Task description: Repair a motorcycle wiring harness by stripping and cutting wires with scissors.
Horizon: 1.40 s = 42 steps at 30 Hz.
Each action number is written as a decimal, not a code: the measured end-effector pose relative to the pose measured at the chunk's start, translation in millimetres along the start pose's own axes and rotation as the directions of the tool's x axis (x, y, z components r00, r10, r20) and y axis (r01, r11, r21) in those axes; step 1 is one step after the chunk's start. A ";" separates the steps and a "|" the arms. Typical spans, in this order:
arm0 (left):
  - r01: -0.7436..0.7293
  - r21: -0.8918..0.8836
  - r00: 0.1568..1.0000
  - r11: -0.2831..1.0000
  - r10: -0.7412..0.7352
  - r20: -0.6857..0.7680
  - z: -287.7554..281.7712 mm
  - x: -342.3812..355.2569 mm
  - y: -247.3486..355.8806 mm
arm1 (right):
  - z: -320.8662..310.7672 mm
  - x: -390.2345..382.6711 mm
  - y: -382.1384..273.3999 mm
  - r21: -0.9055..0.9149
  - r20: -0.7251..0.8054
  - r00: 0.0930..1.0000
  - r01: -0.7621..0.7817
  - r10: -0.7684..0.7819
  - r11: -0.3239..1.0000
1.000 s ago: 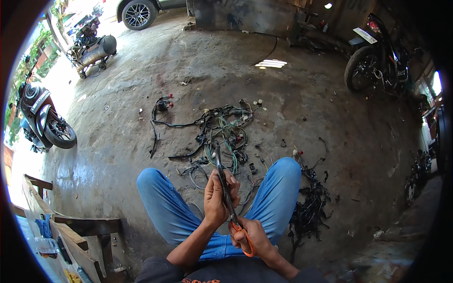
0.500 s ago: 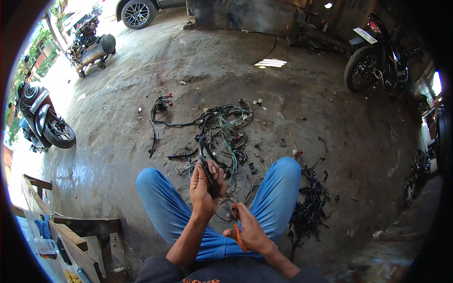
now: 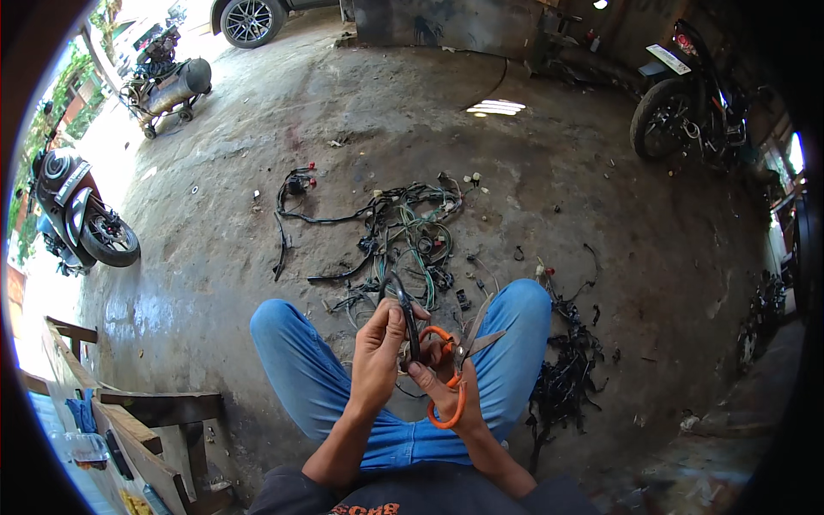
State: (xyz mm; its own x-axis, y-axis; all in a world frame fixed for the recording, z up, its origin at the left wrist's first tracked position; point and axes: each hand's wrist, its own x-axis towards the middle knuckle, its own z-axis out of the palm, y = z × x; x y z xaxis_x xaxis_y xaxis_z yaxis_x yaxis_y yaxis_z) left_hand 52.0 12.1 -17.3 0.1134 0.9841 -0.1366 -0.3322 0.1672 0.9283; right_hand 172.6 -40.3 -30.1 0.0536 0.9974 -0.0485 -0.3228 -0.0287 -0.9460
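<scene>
My left hand (image 3: 374, 354) is closed around a black, sheathed wire bundle (image 3: 403, 302), which bends in a loop above the fingers. My right hand (image 3: 453, 402) has a pair of scissors (image 3: 464, 352) with orange handles hooked on it. Their blades are spread and point up and to the right, away from the bundle. The right thumb and fingertips meet the lower end of the bundle, close to the left hand. Beyond both hands a tangled wiring harness (image 3: 422, 245) with green and black wires and several connectors lies on the floor.
A heap of black scraps (image 3: 568, 369) lies beside my right knee. A wooden bench (image 3: 159, 410) stands at the left. Motorcycles stand left (image 3: 90, 219) and far right (image 3: 674, 112). An air compressor (image 3: 176, 90) and a car wheel (image 3: 251, 21) are at the back left.
My right hand has risen to the bundle and turned the scissors, whose blades now show spread apart to the right. The bundle's upper end has dropped lower, toward my left hand.
</scene>
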 end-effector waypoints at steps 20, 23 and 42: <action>0.158 0.198 0.926 0.967 -0.215 0.310 -8.3 -13.1 39.8 | -9.8 -16.4 -38.0 0.471 -0.072 0.983 -0.114 0.167 0.875; 0.181 0.131 0.935 0.975 -0.212 0.286 -3.3 -14.9 40.8 | -6.1 -15.2 -45.7 0.482 -0.132 0.978 -0.081 0.163 0.872; 0.060 0.249 0.961 0.967 -0.123 0.247 -0.7 -21.5 47.7 | -18.4 -4.5 -64.6 -0.264 0.017 0.989 0.143 -0.144 0.954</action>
State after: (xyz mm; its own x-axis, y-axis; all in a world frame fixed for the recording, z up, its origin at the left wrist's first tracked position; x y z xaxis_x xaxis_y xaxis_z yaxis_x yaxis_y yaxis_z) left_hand 33.1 -1.0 29.7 0.3809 0.9106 -0.1606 -0.0810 0.2059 0.9752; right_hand 210.6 -44.2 25.3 0.0833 0.9921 0.0935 -0.0506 0.0979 -0.9939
